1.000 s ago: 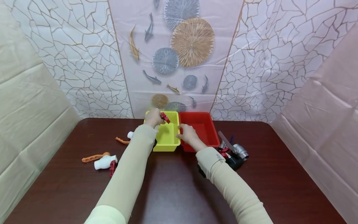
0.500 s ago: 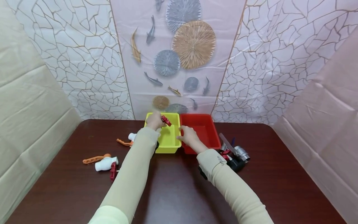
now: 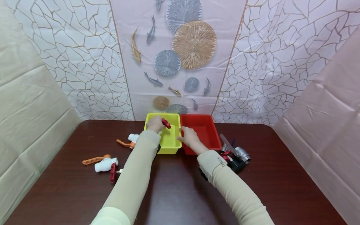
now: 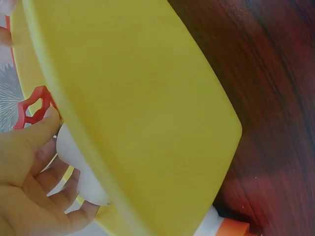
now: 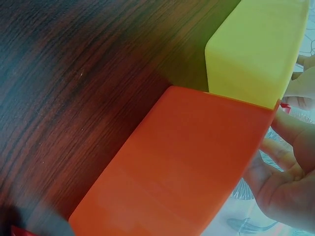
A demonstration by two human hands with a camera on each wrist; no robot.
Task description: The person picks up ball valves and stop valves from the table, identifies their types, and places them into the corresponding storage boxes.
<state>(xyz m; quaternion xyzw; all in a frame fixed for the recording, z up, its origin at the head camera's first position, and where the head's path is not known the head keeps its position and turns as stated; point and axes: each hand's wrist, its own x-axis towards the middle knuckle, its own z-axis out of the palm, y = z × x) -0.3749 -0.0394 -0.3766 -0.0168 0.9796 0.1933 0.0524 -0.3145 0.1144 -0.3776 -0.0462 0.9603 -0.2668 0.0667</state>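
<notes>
In the head view my left hand is over the left part of the yellow bin. It grips a valve with a red handle; in the left wrist view the white valve body sits among the curled fingers, just inside the bin's rim, partly hidden by it. My right hand lies over the left side of the red bin, thumb and fingers spread apart. Its fingertips rest at the line where the two bins' rims meet. Nothing loose shows in that hand.
Left on the dark table lie white valves with orange handles, and a red-handled piece partly behind the left sleeve. Several metal valves are heaped right of the red bin. Patterned cloth hangs behind.
My left hand and the red-handled valve have dropped slightly lower over the yellow bin. The right hand stays at the bins' rims. The whole head view has shifted a little.
</notes>
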